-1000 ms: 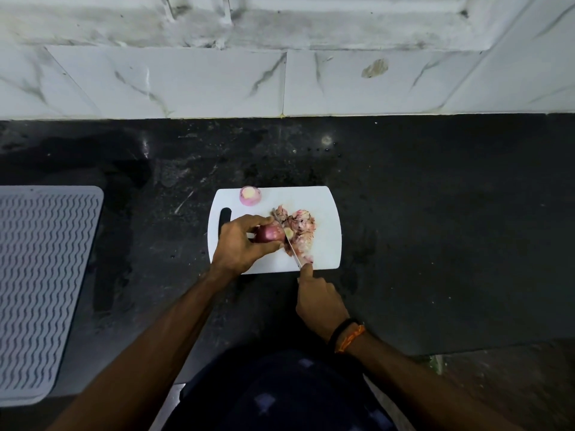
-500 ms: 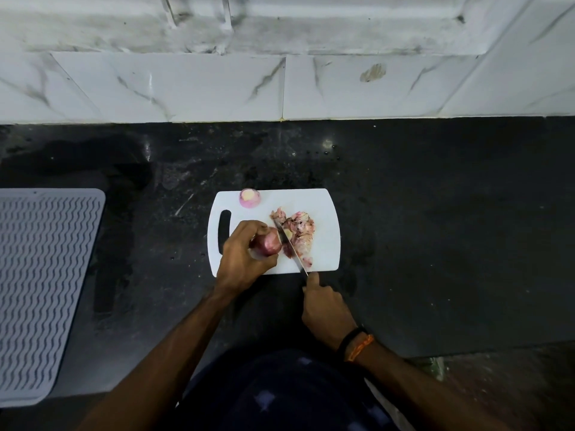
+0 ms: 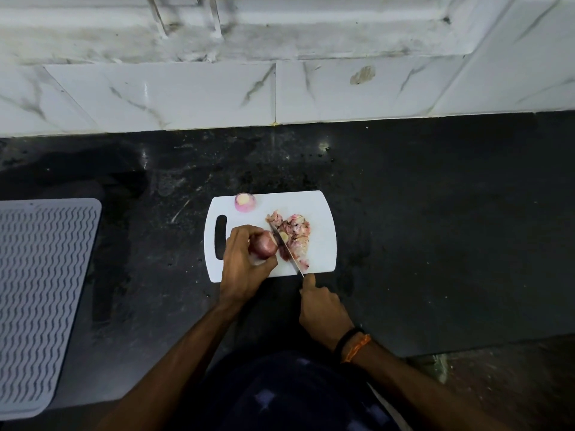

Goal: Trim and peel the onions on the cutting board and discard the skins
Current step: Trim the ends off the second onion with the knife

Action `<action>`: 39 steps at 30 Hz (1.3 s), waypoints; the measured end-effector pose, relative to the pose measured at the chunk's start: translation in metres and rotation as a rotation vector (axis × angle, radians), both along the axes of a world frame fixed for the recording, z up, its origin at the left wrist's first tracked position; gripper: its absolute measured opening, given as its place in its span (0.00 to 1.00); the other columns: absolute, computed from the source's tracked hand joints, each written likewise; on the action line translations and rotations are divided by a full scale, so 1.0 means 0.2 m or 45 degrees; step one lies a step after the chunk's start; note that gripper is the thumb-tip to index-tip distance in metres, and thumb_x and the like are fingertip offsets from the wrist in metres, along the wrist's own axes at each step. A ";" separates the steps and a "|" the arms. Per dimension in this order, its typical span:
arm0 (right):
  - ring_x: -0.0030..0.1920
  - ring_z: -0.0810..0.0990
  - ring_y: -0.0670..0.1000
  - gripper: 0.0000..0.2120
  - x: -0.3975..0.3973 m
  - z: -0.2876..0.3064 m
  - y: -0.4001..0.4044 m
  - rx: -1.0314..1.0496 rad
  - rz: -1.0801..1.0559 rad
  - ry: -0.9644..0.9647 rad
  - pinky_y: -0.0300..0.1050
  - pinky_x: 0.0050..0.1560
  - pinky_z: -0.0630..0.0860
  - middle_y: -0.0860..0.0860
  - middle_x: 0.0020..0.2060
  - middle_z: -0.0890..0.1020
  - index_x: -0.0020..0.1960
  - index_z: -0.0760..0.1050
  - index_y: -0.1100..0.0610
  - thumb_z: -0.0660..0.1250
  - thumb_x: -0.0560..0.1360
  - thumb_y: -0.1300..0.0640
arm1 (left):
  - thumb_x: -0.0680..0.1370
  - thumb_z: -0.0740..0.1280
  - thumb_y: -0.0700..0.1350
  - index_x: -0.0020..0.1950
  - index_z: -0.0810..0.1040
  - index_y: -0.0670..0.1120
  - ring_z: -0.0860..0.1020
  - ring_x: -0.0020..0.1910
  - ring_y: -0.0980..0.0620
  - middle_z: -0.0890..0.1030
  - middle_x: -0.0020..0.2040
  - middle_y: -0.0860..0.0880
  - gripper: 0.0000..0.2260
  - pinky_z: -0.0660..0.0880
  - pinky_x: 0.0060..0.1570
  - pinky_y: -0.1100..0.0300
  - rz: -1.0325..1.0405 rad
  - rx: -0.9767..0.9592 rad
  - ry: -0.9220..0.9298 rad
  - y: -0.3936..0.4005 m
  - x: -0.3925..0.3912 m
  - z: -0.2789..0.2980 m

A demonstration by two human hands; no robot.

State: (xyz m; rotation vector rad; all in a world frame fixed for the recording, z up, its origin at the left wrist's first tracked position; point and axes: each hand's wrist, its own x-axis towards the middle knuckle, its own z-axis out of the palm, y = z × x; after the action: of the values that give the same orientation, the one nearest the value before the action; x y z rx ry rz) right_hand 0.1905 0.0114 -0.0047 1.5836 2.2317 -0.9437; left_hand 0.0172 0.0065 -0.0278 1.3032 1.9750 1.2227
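A white cutting board [image 3: 320, 206] lies on the black counter. My left hand [image 3: 242, 265] grips a red unpeeled onion [image 3: 264, 245] on the board's left half. My right hand [image 3: 323, 309] holds a knife [image 3: 287, 250] by its handle, forefinger stretched along the spine. The blade runs diagonally and rests against the onion's right end. A cut-off onion tip [image 3: 283, 235] lies just right of the blade. A pile of pink onion skins [image 3: 295, 234] covers the board's middle. A peeled onion [image 3: 245, 202] stands at the board's far left edge.
A grey ribbed drying mat [image 3: 40, 300] lies on the counter [image 3: 435, 228] at the left. A white marble-tiled wall [image 3: 280, 88] runs along the back. The counter's front edge lies at the lower right, with floor [image 3: 504, 387] below it.
The knife has slid back towards me through the onion's right end, and my right hand moved slightly right. My left hand rolled the onion a little under its fingers.
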 end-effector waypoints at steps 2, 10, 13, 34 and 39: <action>0.50 0.81 0.64 0.12 0.00 0.00 0.00 -0.003 -0.003 -0.003 0.59 0.51 0.78 0.60 0.50 0.81 0.64 0.62 0.58 0.54 0.80 0.58 | 0.66 0.78 0.41 0.58 0.75 0.50 0.77 0.56 0.53 0.76 0.56 0.52 0.23 0.78 0.52 0.56 0.042 0.037 -0.046 0.00 -0.01 0.00; 0.51 0.81 0.64 0.14 0.01 0.02 0.01 -0.007 0.008 -0.008 0.57 0.50 0.78 0.60 0.51 0.81 0.65 0.62 0.59 0.54 0.81 0.58 | 0.65 0.81 0.38 0.57 0.76 0.46 0.80 0.55 0.51 0.81 0.55 0.51 0.24 0.81 0.47 0.59 0.316 0.029 -0.552 0.04 -0.04 0.06; 0.51 0.81 0.64 0.12 0.02 0.03 0.02 0.013 0.019 -0.003 0.55 0.48 0.75 0.60 0.51 0.81 0.64 0.62 0.59 0.54 0.81 0.59 | 0.66 0.80 0.37 0.56 0.76 0.42 0.81 0.56 0.42 0.82 0.56 0.41 0.22 0.81 0.52 0.48 0.414 0.077 -0.877 0.03 -0.06 0.06; 0.49 0.81 0.58 0.13 -0.02 0.12 0.05 0.062 -0.155 0.156 0.53 0.51 0.76 0.56 0.49 0.81 0.62 0.68 0.57 0.56 0.82 0.50 | 0.60 0.77 0.34 0.60 0.78 0.40 0.80 0.54 0.45 0.83 0.54 0.51 0.28 0.77 0.58 0.47 0.116 -0.030 -0.882 0.01 -0.18 0.04; 0.44 0.81 0.54 0.09 -0.01 0.12 0.04 0.193 -0.135 0.191 0.43 0.42 0.70 0.53 0.46 0.81 0.59 0.68 0.56 0.56 0.83 0.52 | 0.61 0.78 0.35 0.58 0.79 0.42 0.80 0.57 0.42 0.82 0.55 0.42 0.26 0.79 0.55 0.52 0.074 -0.012 -0.723 0.01 -0.19 0.03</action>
State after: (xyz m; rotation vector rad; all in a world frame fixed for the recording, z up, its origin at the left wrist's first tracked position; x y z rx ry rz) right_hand 0.1878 0.0195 0.0195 1.7659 2.3920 -0.9715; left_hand -0.0204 0.0078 -0.0221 0.7764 1.6074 1.4157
